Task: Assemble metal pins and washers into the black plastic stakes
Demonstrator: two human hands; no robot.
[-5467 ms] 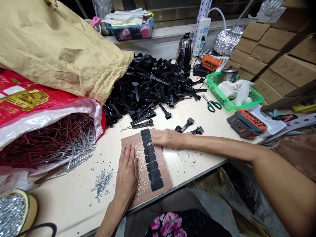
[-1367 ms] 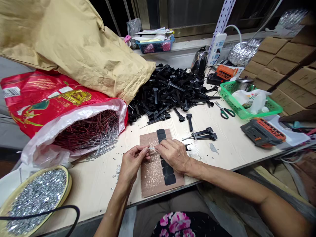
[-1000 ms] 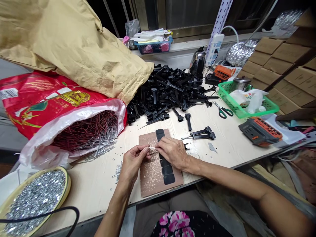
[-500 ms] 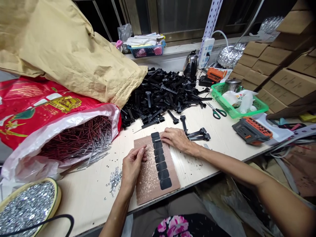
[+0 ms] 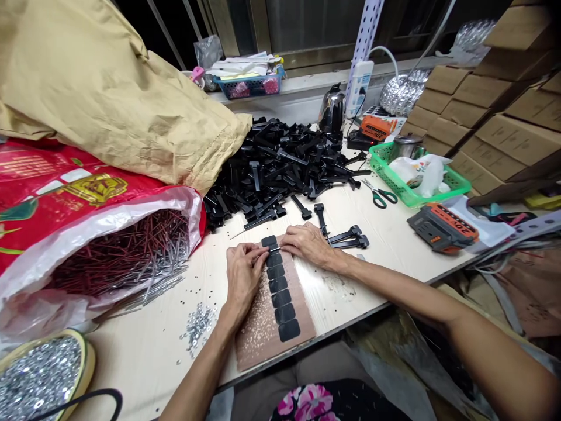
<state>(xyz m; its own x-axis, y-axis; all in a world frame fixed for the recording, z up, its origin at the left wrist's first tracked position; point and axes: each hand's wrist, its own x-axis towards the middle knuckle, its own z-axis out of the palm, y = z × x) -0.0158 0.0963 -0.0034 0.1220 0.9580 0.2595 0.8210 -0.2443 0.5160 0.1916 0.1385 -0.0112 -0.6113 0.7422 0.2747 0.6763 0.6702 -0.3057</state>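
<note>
My right hand (image 5: 310, 245) pinches a thin silver metal pin (image 5: 274, 249) over the upper end of a brown board (image 5: 300, 295). At the pin's left end, the closed fingertips of my left hand (image 5: 243, 275) meet it; whatever they hold is too small to make out. Under the pin runs a column of black rounded-square pads (image 5: 280, 299) lying on the board. Pale flecks cover the board's left part. Just beyond my right hand lie a few loose black strap-like parts (image 5: 321, 217).
A heap of black parts (image 5: 284, 164) fills the back. On the left are a red sack (image 5: 100, 190) of metal pins and a bowl (image 5: 87, 356) of washers, with loose washers (image 5: 199, 327) nearby. Scissors (image 5: 379, 196), a green basket (image 5: 460, 184) and a battery pack (image 5: 442, 228) lie right.
My left hand has moved up and right, so its fingertips now meet the pin's left end. My right hand still pinches the pin. The whole view has shifted slightly.
</note>
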